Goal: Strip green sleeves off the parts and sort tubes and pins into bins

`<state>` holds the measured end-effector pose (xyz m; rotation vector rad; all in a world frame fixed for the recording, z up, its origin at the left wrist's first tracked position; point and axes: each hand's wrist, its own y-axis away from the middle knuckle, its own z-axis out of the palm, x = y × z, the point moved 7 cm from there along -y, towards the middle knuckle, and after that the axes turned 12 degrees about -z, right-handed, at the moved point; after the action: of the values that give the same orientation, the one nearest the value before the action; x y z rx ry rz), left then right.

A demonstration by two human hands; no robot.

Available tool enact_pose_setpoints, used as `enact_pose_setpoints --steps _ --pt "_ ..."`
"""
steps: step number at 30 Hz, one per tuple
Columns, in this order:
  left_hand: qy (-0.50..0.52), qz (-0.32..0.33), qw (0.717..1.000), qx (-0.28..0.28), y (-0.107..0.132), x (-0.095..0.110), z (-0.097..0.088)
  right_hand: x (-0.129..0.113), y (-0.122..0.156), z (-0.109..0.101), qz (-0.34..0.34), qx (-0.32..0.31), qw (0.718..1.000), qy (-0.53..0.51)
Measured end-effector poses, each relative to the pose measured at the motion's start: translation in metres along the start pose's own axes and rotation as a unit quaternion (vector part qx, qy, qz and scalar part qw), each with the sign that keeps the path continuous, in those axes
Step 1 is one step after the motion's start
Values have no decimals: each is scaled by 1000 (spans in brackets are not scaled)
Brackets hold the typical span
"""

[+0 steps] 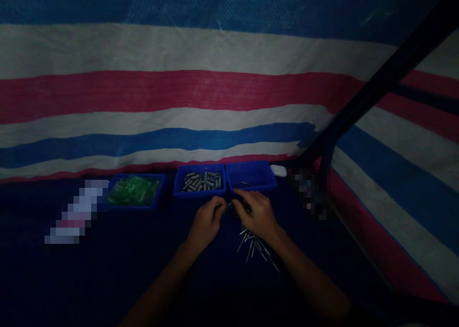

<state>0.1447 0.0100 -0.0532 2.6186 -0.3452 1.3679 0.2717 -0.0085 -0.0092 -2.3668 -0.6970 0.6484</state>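
Observation:
My left hand [206, 223] and my right hand [256, 213] meet over a dark blue table, fingers pinched together around a small metal piece [230, 204] between them. What exactly each hand holds is too dim to make out. Under my right wrist lies a loose pile of thin metal pins [255, 247]. Just beyond the hands stand two blue trays: one [200, 190] holds several small grey metal cylinders [202, 180], the other [253, 186] is nearly bare with one thin pin.
A third blue tray [158, 193] with green plastic pieces [133, 190] stands at the left. A small white object [278, 170] lies behind the right tray. A striped tarp [179, 92] hangs behind the table, and a dark diagonal bar [380, 83] crosses at right.

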Motion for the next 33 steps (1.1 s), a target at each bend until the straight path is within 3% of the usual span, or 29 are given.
enact_pose_setpoints --steps 3,12,15,19,21,23,28,31,33 --pt "95 -8 995 10 -1 -7 -5 -18 1 15 -47 -47 995 -69" --pt "172 -47 984 13 -1 -14 -3 -11 4 23 -50 -107 987 -113" --pt "168 -50 984 24 -1 -15 -5 -10 4 20 -45 -93 990 -98" --pt "83 -56 995 22 -3 -13 -2 9 7 0 11 21 999 -35" --pt "-9 -44 999 15 -5 -8 3 27 11 -15 64 102 992 29" --pt "-96 -41 994 29 -7 -3 6 41 13 -23 107 134 981 85" --pt "-202 -56 977 46 -8 2 11 55 9 -16 158 76 975 138" --pt "-203 -48 977 39 -6 2 12 46 8 -12 158 58 980 106" --pt "-175 -35 983 32 -6 1 11 32 5 -9 120 43 990 57"
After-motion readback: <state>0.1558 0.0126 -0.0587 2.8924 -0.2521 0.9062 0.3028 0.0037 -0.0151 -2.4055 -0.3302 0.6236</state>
